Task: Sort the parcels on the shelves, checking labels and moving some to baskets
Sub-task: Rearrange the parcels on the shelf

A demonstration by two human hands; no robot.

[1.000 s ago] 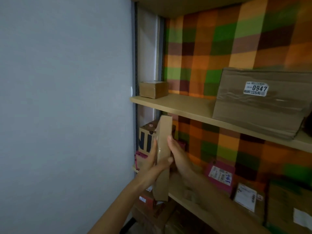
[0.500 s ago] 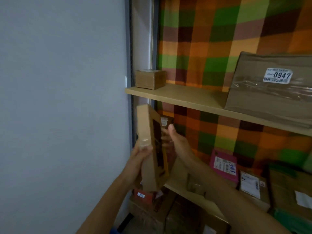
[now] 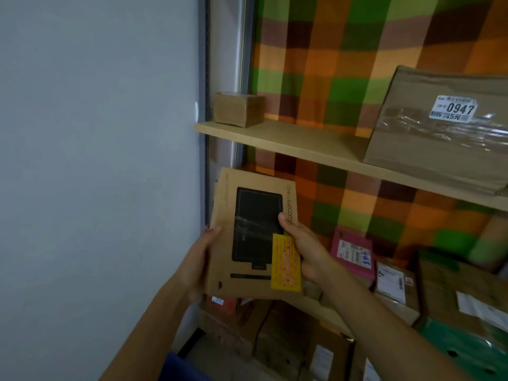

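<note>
Dim, soft indoor light; lower corners fall dark, edges bend, slight blur.

Held box [image 3: 255,224]: brown cardboard, black rectangle on its face
Sticker [image 3: 286,264]: yellow with red print
Cloth [image 3: 330,64]: checks of orange, green and brown
Wall [image 3: 96,160]: pale grey-blue
Shelf [image 3: 302,144]: light tan
Small parcel [image 3: 353,257]: pink, white label

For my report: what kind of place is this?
Likely a parcel pick-up room: a wooden shelf holding a big box with a sticker numbered 0947, and a labelled pink parcel below.
</note>
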